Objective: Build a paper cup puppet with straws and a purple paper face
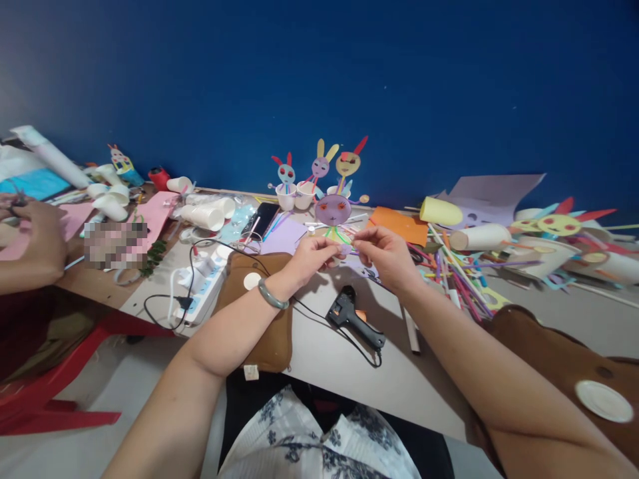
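Observation:
My left hand (pixel 310 261), with a bangle on its wrist, pinches a small pale purple piece (pixel 343 250) between thumb and fingers. Close beside it on the right, my right hand (pixel 384 255) has its fingertips pressed together near the same piece; what they hold is too small to name. Just beyond my fingers is a figure with a round purple paper face (pixel 333 209) and coloured stick limbs. Behind it, paper-faced figures (pixel 320 166) with ears stand in white cups. A black glue gun (pixel 355 320) lies on the table below my hands.
A white power strip (pixel 206 293) with cables and a brown mat (pixel 269 346) lie to the left. At right are coloured sticks (pixel 462 283), an orange sheet (pixel 399 226), rolls and a brown bag-like item (pixel 559 359). Another person's hand (pixel 37 229) works at far left.

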Demonstrator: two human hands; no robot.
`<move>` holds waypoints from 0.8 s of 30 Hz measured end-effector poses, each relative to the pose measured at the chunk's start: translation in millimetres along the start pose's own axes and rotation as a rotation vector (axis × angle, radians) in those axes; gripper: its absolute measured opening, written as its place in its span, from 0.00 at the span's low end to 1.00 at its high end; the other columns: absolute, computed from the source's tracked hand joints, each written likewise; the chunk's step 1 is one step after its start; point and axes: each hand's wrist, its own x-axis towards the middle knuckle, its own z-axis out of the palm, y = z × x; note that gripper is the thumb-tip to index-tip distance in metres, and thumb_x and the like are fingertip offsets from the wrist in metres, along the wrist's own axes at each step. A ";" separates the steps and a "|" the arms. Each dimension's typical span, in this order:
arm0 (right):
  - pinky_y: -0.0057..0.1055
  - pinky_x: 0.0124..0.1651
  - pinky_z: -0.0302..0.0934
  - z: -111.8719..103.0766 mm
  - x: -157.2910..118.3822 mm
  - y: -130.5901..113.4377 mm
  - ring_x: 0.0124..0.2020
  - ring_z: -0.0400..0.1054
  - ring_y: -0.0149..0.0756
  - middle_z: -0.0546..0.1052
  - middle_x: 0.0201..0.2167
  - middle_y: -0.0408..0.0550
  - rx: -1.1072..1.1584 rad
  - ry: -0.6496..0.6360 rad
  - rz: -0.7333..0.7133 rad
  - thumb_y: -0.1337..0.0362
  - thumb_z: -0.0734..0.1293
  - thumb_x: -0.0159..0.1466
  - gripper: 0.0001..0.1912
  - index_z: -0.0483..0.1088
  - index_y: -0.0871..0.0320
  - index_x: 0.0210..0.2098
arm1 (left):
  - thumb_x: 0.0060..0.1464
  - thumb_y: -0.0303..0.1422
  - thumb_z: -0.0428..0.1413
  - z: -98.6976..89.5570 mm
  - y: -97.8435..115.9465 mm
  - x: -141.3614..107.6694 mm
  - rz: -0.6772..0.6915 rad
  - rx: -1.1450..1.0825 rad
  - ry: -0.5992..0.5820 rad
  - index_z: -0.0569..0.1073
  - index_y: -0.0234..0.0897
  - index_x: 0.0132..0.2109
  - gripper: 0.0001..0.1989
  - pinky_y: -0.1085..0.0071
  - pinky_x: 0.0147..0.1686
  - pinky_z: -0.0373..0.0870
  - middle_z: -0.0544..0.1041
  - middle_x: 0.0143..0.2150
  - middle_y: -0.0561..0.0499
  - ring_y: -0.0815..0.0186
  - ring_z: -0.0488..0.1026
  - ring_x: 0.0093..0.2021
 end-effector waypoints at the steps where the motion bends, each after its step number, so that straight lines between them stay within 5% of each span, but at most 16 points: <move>1: 0.28 0.21 0.52 -2.4 1.2 -6.2 0.17 0.58 0.27 0.69 0.19 0.38 -0.069 0.048 -0.031 0.58 0.75 0.53 0.13 0.70 0.56 0.32 | 0.49 0.36 0.65 -0.4 -0.1 0.0 0.000 -0.004 -0.003 0.76 0.31 0.32 0.11 0.79 0.20 0.55 0.78 0.28 0.51 0.78 0.66 0.21; 4: 0.30 0.23 0.54 -11.4 3.9 -32.0 0.19 0.61 0.29 0.70 0.20 0.40 -0.341 0.011 -0.117 0.55 0.72 0.57 0.12 0.70 0.56 0.30 | 0.50 0.33 0.64 -1.4 1.5 -0.9 0.017 -0.017 -0.024 0.76 0.31 0.32 0.09 0.79 0.20 0.56 0.78 0.27 0.51 0.78 0.67 0.21; 9: 0.30 0.27 0.53 -13.0 -14.4 -57.6 0.24 0.67 0.34 0.76 0.22 0.44 -1.074 -0.581 -0.047 0.55 0.74 0.56 0.12 0.72 0.55 0.24 | 0.52 0.29 0.63 -0.4 8.5 -4.0 0.016 -0.027 0.004 0.75 0.31 0.30 0.06 0.80 0.20 0.57 0.74 0.22 0.54 0.77 0.67 0.20; 13: 0.32 0.28 0.49 -2.7 -56.4 -41.5 0.27 0.72 0.41 0.78 0.24 0.48 -1.448 -0.803 0.004 0.58 0.75 0.56 0.09 0.73 0.55 0.26 | 0.53 0.26 0.61 0.6 8.9 -2.8 -0.007 -0.085 0.034 0.75 0.30 0.32 0.03 0.80 0.18 0.58 0.79 0.28 0.51 0.77 0.69 0.20; 18: 0.33 0.29 0.49 -2.9 -96.0 -15.3 0.32 0.76 0.47 0.82 0.33 0.55 -1.478 -0.713 -0.002 0.59 0.70 0.61 0.14 0.69 0.59 0.43 | 0.54 0.27 0.62 0.7 4.3 -0.4 -0.022 -0.135 0.018 0.75 0.30 0.34 0.04 0.81 0.17 0.58 0.79 0.29 0.51 0.78 0.70 0.20; 24: 0.33 0.30 0.53 -13.1 -101.8 -13.8 0.32 0.76 0.46 0.82 0.33 0.56 -1.385 -0.563 0.019 0.67 0.64 0.61 0.10 0.65 0.58 0.43 | 0.52 0.28 0.64 2.0 2.7 -1.2 -0.030 -0.160 0.013 0.74 0.30 0.32 0.06 0.82 0.18 0.59 0.79 0.28 0.50 0.78 0.69 0.20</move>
